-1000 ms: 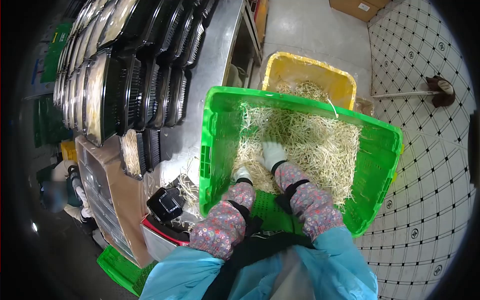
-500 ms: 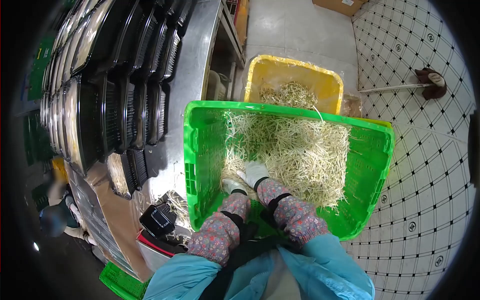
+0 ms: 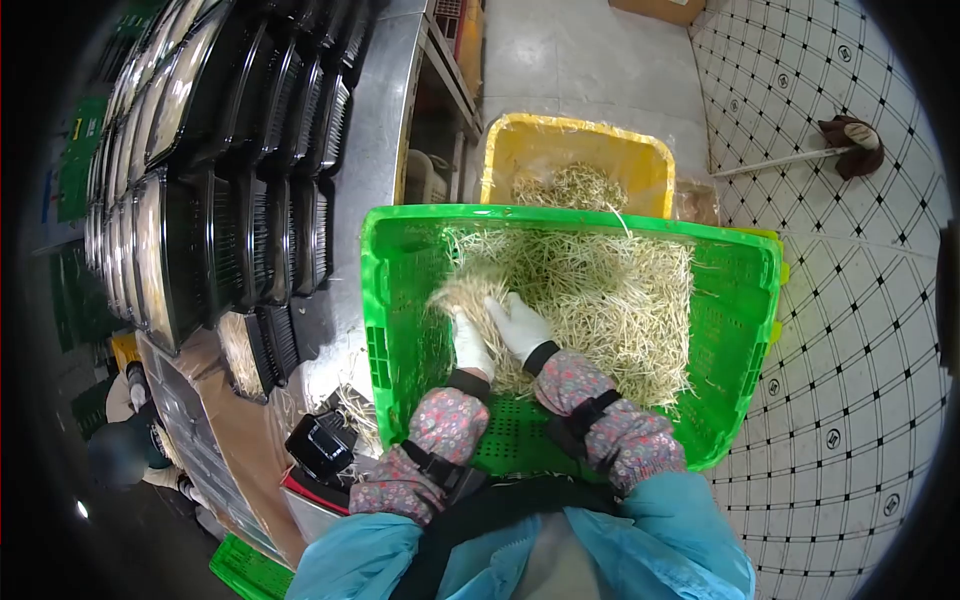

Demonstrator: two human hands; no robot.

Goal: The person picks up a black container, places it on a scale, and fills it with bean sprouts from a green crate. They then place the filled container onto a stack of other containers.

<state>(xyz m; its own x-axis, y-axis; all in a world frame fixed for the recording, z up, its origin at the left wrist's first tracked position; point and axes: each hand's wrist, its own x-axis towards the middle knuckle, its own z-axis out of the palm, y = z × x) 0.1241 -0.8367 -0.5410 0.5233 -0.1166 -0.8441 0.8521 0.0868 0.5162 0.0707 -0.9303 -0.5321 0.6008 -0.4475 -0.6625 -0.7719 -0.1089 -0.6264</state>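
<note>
Jointly, left grip (image 3: 471, 346), right grip (image 3: 521, 327) clasp sprouts (image 3: 464, 297); green crate (image 3: 730, 320) between steel table (image 3: 378, 130), patterned tiles (image 3: 840, 320)

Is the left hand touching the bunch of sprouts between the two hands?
Touching: the head view shows the left hand right against the bunch of sprouts, with no gap between them.

One head-worn camera, wide view

My feed: one lens at the wearer's head, facing forward and steeply down. Range: close above the left hand (image 3: 471, 348), right hand (image 3: 523, 329) and green crate (image 3: 728, 320), around mid-frame. Lower edge: blue sleeves (image 3: 685, 525). Field: wide, curved, dark-rimmed.
</note>
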